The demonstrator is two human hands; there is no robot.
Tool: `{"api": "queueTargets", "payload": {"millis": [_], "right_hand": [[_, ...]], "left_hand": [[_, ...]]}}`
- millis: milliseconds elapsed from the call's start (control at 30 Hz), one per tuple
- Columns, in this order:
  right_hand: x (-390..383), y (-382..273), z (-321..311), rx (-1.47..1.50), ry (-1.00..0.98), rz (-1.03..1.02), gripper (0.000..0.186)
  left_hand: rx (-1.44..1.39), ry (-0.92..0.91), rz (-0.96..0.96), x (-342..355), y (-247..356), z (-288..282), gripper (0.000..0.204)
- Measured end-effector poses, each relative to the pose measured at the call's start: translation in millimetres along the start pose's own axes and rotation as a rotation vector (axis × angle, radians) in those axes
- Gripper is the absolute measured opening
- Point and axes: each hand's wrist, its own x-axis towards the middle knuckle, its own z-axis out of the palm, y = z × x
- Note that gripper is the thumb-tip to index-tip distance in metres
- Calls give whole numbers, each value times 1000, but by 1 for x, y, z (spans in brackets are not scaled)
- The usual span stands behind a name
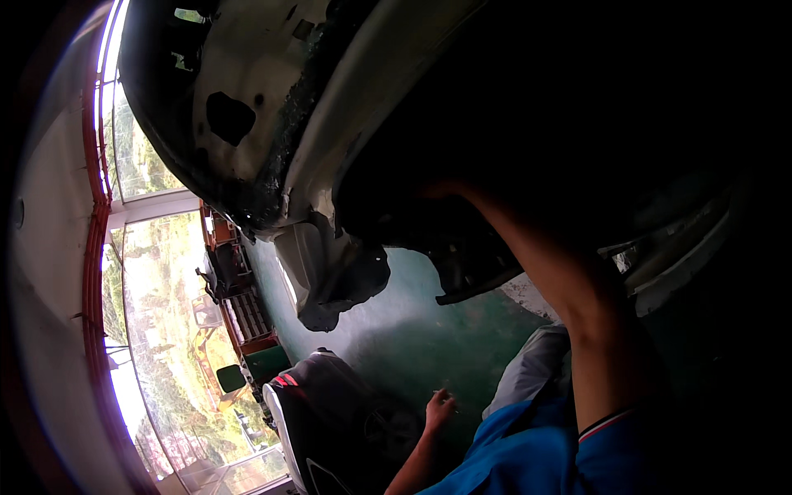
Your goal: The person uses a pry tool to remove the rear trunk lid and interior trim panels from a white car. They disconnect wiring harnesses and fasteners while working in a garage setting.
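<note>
A stripped vehicle body [223, 49] fills the upper view, with pale scuffed metal, dark holes and a curved seam. A grey bent panel [301, 264] hangs at its lower edge. My right arm rises from the lower right into the dark cavity beside the panel, where my right hand [437, 190] is mostly lost in shadow, so its fingers and any hold are unclear. My left hand [440, 403] is low in the middle, beneath the body and away from it, fingers curled round something small and thin that I cannot make out.
A dark car [330, 412] with a red tail light stands at the lower left. Racks and items [239, 313] line tall windows [157, 305], with a yellow excavator outside and red pipes beside them. Green floor [388, 346] shows below; pale curved parts [676, 256] are at the right.
</note>
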Motion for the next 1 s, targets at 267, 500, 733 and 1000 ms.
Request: {"api": "queueTargets", "payload": {"millis": [267,500,733,1000], "right_hand": [[0,-8,-65,12,-350,257,59],[-95,-53,-161,-402,-421,375,52],[-168,-205,-261,-245,-548,414,40],[-53,-288,-400,-553,240,1,29]], "left_hand": [[161,-104,-58,7,8,18,53],[-155,-11,-40,8,42,30,53],[-511,249,344,-60,170,-28,47],[-755,240,1068,-189,364,-80,37]]}}
